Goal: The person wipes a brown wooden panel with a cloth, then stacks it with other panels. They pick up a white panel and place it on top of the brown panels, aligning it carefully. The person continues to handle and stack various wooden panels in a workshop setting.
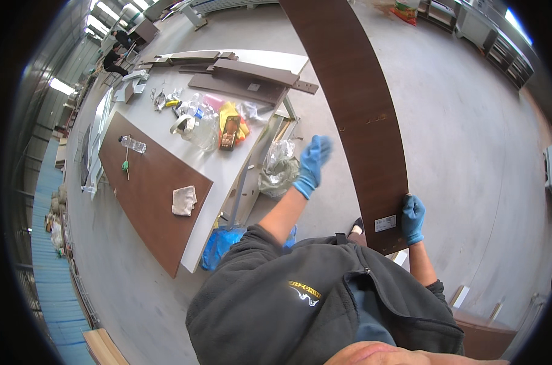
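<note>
A long dark brown wood panel [364, 103] stretches from in front of my body up past the top of the view. Its near end bears a white label [385, 224]. My right hand [413, 219], in a blue glove, is closed round the panel's right edge near that end. To the left of the panel, my left hand [313, 165] is raised in a matching glove. Its fingers are stretched out, slightly blurred, with nothing in them, and a gap separates it from the panel.
At left, a white table [194, 243] carries a brown board [151, 194] with a cloth [183, 201] and a bottle [132, 144]. A plastic jug [204, 132], a phone [229, 132] and stacked brown strips [251, 79] lie farther back. Plastic bags [281, 170] sit beside it. Two people [113, 59] are far left.
</note>
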The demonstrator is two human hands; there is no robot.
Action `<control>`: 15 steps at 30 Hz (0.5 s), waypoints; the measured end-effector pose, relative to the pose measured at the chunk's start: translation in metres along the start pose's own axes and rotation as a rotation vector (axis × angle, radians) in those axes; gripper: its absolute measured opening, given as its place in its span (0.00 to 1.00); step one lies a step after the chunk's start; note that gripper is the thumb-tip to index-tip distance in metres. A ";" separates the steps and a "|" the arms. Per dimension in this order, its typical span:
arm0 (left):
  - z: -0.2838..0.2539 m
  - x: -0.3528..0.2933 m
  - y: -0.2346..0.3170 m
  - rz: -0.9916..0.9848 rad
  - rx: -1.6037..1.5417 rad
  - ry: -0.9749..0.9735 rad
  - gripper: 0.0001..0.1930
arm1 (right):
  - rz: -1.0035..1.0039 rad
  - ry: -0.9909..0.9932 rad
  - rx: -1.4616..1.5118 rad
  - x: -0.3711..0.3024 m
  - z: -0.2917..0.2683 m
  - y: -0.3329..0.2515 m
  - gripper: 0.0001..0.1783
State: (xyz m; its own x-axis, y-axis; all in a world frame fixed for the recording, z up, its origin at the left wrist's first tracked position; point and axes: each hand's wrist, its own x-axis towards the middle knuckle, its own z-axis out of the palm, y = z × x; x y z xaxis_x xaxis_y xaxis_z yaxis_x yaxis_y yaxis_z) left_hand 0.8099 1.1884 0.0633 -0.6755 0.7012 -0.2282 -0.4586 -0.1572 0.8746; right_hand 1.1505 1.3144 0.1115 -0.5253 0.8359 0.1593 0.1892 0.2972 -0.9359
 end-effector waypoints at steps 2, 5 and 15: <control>-0.035 0.060 -0.007 0.054 0.362 0.289 0.28 | 0.036 -0.038 0.017 0.050 -0.001 0.003 0.26; -0.097 0.125 -0.011 -0.191 -0.041 0.259 0.24 | 0.060 -0.124 0.034 0.124 0.004 0.014 0.26; -0.224 0.300 -0.042 -0.385 -0.851 -0.028 0.38 | 0.084 -0.294 -0.084 0.384 0.098 0.068 0.25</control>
State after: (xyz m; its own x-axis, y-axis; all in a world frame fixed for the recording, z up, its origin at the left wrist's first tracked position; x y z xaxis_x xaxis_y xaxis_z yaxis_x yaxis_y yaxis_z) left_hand 0.4968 1.2497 -0.1377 -0.3795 0.8258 -0.4171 -0.9243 -0.3587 0.1308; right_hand 0.8809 1.6104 0.0782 -0.7200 0.6935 -0.0270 0.3038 0.2799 -0.9107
